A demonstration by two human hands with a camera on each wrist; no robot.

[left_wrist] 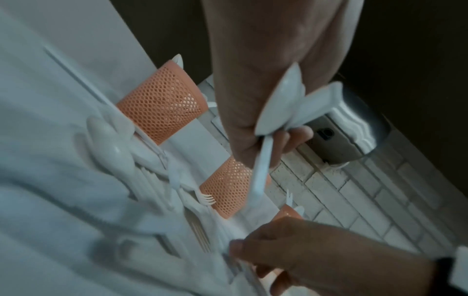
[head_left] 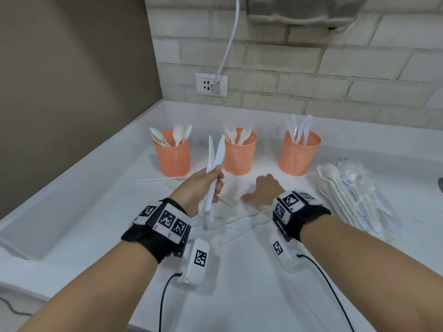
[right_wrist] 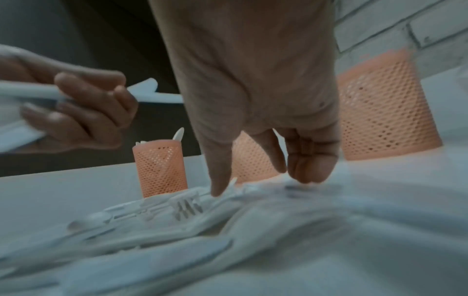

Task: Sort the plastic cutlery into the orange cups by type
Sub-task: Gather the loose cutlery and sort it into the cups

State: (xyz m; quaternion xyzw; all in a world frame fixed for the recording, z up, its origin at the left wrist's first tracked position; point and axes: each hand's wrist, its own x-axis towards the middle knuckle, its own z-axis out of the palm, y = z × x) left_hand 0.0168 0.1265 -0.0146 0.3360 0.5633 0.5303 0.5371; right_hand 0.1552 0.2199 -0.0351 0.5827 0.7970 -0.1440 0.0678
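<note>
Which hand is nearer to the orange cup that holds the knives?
Right. The right hand reaches down to the counter just in front-left of the knife cup; the left hand, gripping knives, is farther left, before the other cups.

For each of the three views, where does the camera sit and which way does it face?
Head: above, looking down at the white counter; both forearms and hands show.
Left wrist: along the left hand gripping white plastic knives.
Right wrist: low over the counter, along the right hand reaching into loose cutlery.
Shared: all three show the orange mesh cups.
</note>
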